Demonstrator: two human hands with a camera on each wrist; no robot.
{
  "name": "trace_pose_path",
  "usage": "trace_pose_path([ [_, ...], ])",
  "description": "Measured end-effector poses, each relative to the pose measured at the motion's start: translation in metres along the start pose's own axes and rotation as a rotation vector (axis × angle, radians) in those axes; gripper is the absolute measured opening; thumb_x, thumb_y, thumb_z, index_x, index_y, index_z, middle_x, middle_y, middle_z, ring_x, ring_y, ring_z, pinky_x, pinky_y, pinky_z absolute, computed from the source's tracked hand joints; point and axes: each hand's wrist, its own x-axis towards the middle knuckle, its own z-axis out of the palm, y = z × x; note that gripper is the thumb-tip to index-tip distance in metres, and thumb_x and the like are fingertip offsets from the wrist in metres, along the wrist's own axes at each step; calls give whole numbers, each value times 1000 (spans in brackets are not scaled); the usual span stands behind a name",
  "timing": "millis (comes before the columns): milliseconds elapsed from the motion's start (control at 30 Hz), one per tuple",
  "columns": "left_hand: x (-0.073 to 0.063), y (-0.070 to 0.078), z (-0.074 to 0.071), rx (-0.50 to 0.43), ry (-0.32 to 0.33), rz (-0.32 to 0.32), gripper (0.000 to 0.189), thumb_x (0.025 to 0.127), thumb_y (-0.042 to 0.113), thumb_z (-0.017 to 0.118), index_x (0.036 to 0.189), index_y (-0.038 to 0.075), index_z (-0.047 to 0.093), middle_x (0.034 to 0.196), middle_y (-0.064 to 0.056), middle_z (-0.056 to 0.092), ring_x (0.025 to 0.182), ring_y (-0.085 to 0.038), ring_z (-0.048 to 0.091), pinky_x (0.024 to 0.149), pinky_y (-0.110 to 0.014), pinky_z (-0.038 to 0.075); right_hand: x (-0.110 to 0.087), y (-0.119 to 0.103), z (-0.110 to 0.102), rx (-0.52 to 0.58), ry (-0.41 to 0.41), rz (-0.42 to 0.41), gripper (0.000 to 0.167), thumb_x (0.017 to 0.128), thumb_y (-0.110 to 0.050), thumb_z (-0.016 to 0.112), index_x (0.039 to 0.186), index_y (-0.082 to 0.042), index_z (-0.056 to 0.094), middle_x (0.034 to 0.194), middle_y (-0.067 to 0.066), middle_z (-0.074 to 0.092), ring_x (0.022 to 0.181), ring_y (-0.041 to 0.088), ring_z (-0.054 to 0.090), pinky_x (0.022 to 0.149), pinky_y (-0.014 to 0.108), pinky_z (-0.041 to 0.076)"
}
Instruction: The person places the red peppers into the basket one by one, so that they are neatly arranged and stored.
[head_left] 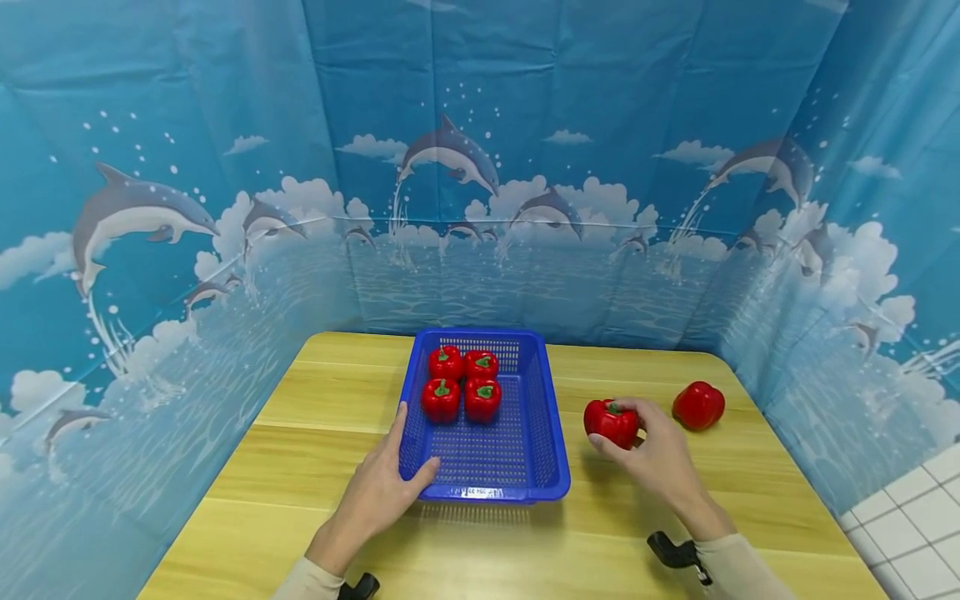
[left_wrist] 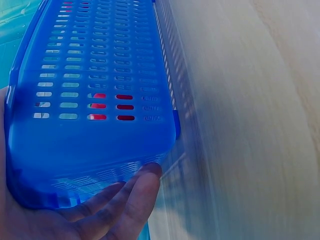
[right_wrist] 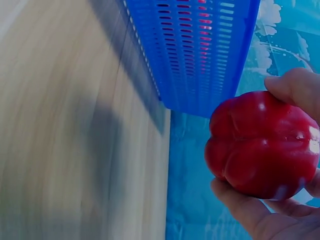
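A blue plastic basket (head_left: 489, 497) stands on the table with several red bell peppers (head_left: 482, 398) grouped in its far left part. At its near left corner my left hand (head_left: 381, 483) grips it, thumb over the rim and fingers along the outer wall (left_wrist: 95, 145). To the right of the basket, my right hand (head_left: 658, 450) holds a red bell pepper (head_left: 609, 423) between thumb and fingers, its green stem turned up. The right wrist view shows the lobed underside of this held pepper (right_wrist: 262, 145), raised above the tabletop.
Another red bell pepper (head_left: 699, 406) lies on its side at the table's right. The yellow wood-grain table (head_left: 255, 492) ends at a blue dolphin-print curtain (head_left: 525, 275) behind and on both sides. White tiles (head_left: 918, 508) show at the lower right.
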Motion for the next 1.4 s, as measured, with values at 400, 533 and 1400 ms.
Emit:
trace_pose_path([
  [400,0,1,0,3,-7,0,110,109,58,74,190,24,8,188,-26,39,168,-57,46,131,-75,45,16,-22,2,31,11,-43,63,99,-36,96,147,-6,68,141,18,76,116,33,72,85,42,73],
  [533,0,1,-1,9,-6,3,110,109,58,74,190,23,8,188,-25,39,168,-57,46,131,-75,45,23,-31,3,44,12,-71,63,100,-35,95,149,-6,68,144,19,73,118,35,72,84,42,73],
  [1400,-1,1,0,4,-2,6,110,110,57,74,190,21,8,186,-27,41,166,-58,49,130,-75,47,46,-87,21,111,-46,-272,59,96,-29,99,143,-10,69,145,13,73,120,30,76,86,44,75],
])
